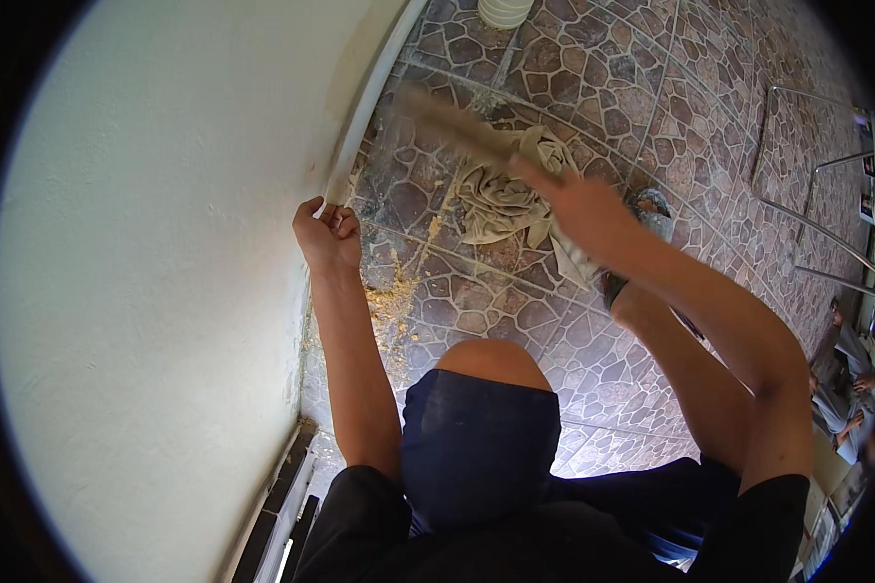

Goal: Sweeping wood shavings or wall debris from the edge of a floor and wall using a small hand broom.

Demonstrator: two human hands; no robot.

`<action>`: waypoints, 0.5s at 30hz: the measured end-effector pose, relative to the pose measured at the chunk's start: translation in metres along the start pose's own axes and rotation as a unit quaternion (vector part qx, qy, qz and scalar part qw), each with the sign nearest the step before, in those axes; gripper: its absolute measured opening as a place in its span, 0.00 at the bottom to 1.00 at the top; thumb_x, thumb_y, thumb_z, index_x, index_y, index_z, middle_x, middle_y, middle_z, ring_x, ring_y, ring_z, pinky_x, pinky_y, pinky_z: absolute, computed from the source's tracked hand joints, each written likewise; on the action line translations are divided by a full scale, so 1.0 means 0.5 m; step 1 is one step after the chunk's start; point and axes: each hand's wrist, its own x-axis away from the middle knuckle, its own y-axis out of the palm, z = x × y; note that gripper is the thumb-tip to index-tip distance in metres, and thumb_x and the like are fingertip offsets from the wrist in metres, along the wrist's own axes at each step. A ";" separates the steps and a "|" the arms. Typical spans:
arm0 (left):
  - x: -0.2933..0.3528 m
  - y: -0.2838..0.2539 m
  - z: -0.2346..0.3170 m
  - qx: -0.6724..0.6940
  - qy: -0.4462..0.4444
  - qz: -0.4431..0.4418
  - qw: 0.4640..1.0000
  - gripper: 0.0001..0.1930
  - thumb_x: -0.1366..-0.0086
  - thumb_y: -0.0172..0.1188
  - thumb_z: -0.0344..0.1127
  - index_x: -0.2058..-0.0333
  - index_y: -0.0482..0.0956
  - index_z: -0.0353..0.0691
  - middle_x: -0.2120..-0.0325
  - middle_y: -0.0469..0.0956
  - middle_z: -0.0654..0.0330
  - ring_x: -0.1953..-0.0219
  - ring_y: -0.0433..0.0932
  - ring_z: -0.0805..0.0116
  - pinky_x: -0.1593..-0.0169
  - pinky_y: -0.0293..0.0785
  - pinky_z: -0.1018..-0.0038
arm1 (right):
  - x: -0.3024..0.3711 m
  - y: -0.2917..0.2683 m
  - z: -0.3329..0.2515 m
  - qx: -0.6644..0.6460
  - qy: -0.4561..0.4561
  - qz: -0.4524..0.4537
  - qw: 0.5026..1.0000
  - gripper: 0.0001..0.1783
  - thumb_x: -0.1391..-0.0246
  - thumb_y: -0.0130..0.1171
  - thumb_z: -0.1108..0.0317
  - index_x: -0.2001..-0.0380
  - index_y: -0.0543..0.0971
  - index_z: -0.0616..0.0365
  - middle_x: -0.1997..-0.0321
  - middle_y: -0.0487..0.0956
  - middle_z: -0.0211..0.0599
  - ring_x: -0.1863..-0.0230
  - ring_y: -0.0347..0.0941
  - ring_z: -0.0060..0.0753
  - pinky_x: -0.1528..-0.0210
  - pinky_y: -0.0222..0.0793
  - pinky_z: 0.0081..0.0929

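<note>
My right hand [588, 214] is wrapped round the handle of a long, light brown wooden tool [472, 131], which slants up to the left over the floor. Motion smears its far end, so the kind of tool cannot be made out. Against the foot of the pale wall [175, 253], my left hand [329, 233] has its fingers curled beside the white strip [365, 107] along the wall's base. What those fingers hold, if anything, is hidden. Yellowish crumbs and dust [389, 301] lie on the floor just right of my left forearm.
A crumpled beige cloth [506, 199] lies on the stone-patterned tile floor [593, 379] below the tool. A white ribbed container [505, 12] stands at the far edge. Bent metal tubing [817, 219] is at the right, with people [851, 389] seated beyond it.
</note>
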 end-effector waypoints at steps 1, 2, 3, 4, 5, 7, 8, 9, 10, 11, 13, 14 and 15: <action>-0.006 -0.001 -0.011 -0.007 0.003 -0.001 1.000 0.13 0.36 0.51 0.33 0.62 0.65 0.26 0.70 0.64 0.54 0.76 0.63 0.70 0.82 0.54 0.80 | -0.016 -0.012 0.031 -0.021 0.092 0.022 0.995 0.41 0.43 0.55 0.74 0.27 0.58 0.37 0.61 0.77 0.56 0.65 0.81 0.54 0.63 0.79 0.46; -0.012 0.003 -0.031 -0.011 0.002 -0.009 1.000 0.16 0.35 0.51 0.34 0.60 0.65 0.23 0.69 0.65 0.52 0.74 0.64 0.69 0.83 0.56 0.81 | -0.025 -0.019 0.074 -0.014 0.100 0.023 0.995 0.41 0.43 0.55 0.74 0.27 0.58 0.37 0.61 0.77 0.56 0.65 0.81 0.54 0.63 0.79 0.46; -0.021 -0.001 -0.045 -0.010 -0.003 -0.015 1.000 0.16 0.35 0.51 0.34 0.60 0.65 0.23 0.69 0.65 0.52 0.74 0.64 0.69 0.83 0.56 0.81 | -0.037 -0.017 0.119 -0.001 0.093 0.031 0.995 0.43 0.44 0.55 0.75 0.27 0.57 0.36 0.61 0.77 0.55 0.66 0.81 0.53 0.63 0.79 0.46; -0.037 -0.010 -0.053 -0.015 -0.004 -0.019 1.000 0.15 0.36 0.52 0.35 0.61 0.65 0.25 0.70 0.64 0.53 0.76 0.64 0.70 0.82 0.55 0.80 | -0.039 -0.009 0.146 0.011 0.085 0.039 0.996 0.44 0.44 0.55 0.76 0.26 0.56 0.34 0.60 0.77 0.55 0.68 0.81 0.51 0.62 0.79 0.45; -0.048 -0.012 -0.057 -0.018 -0.001 -0.021 1.000 0.15 0.36 0.52 0.35 0.61 0.65 0.26 0.71 0.64 0.55 0.77 0.63 0.71 0.82 0.55 0.80 | -0.023 0.011 0.142 0.012 0.086 0.041 0.995 0.44 0.44 0.55 0.76 0.26 0.56 0.34 0.60 0.77 0.55 0.68 0.81 0.51 0.62 0.79 0.45; -0.044 0.005 -0.070 -0.034 0.019 -0.001 0.999 0.14 0.37 0.54 0.36 0.62 0.65 0.30 0.73 0.62 0.57 0.77 0.62 0.71 0.81 0.55 0.79 | 0.047 0.047 0.103 0.104 -0.088 0.011 0.991 0.44 0.44 0.56 0.75 0.26 0.56 0.33 0.61 0.76 0.51 0.71 0.80 0.49 0.64 0.78 0.44; -0.037 0.002 -0.070 -0.053 0.037 0.022 0.998 0.13 0.37 0.55 0.37 0.62 0.65 0.34 0.74 0.61 0.59 0.77 0.60 0.71 0.80 0.54 0.78 | 0.083 0.037 0.083 0.102 -0.089 0.010 0.991 0.44 0.44 0.56 0.75 0.26 0.56 0.33 0.61 0.76 0.51 0.71 0.80 0.49 0.64 0.78 0.44; -0.039 -0.008 -0.068 -0.053 0.035 0.023 0.998 0.13 0.37 0.55 0.37 0.62 0.65 0.34 0.74 0.61 0.59 0.77 0.60 0.71 0.80 0.54 0.78 | 0.122 0.002 0.063 0.090 -0.072 0.001 0.993 0.45 0.43 0.56 0.75 0.26 0.54 0.33 0.62 0.76 0.50 0.72 0.79 0.48 0.65 0.78 0.43; -0.053 -0.017 -0.068 -0.090 0.048 0.010 0.995 0.15 0.38 0.57 0.39 0.60 0.65 0.34 0.73 0.62 0.59 0.76 0.61 0.71 0.79 0.55 0.77 | 0.150 -0.034 0.060 0.081 -0.054 -0.004 0.995 0.45 0.42 0.55 0.74 0.25 0.53 0.32 0.63 0.75 0.49 0.73 0.78 0.48 0.66 0.78 0.42; -0.065 -0.015 -0.084 -0.126 0.056 -0.007 0.990 0.17 0.39 0.58 0.40 0.59 0.66 0.35 0.72 0.63 0.58 0.75 0.63 0.71 0.79 0.56 0.77 | 0.177 -0.063 0.072 0.087 -0.046 -0.003 0.995 0.45 0.42 0.55 0.74 0.25 0.53 0.32 0.63 0.75 0.49 0.73 0.78 0.48 0.66 0.78 0.42; -0.063 -0.015 -0.098 -0.152 0.073 0.012 0.986 0.21 0.39 0.60 0.43 0.56 0.67 0.33 0.70 0.65 0.57 0.74 0.65 0.68 0.78 0.60 0.75 | 0.209 -0.092 0.103 0.080 0.055 -0.063 0.993 0.45 0.41 0.55 0.74 0.25 0.52 0.31 0.64 0.75 0.47 0.74 0.77 0.45 0.69 0.77 0.40; -0.062 -0.011 -0.117 -0.177 0.082 0.029 0.980 0.25 0.40 0.62 0.45 0.53 0.67 0.32 0.68 0.66 0.55 0.72 0.68 0.65 0.77 0.64 0.74 | 0.236 -0.106 0.117 0.086 0.062 -0.062 0.992 0.45 0.41 0.55 0.74 0.25 0.52 0.31 0.64 0.75 0.47 0.74 0.77 0.45 0.69 0.77 0.40; -0.081 -0.028 -0.129 -0.174 0.090 0.029 0.980 0.25 0.40 0.62 0.45 0.53 0.67 0.32 0.68 0.66 0.55 0.72 0.68 0.65 0.77 0.64 0.74 | 0.243 -0.113 0.127 0.078 0.064 -0.050 0.994 0.45 0.42 0.54 0.76 0.25 0.52 0.33 0.65 0.74 0.48 0.75 0.77 0.45 0.71 0.76 0.40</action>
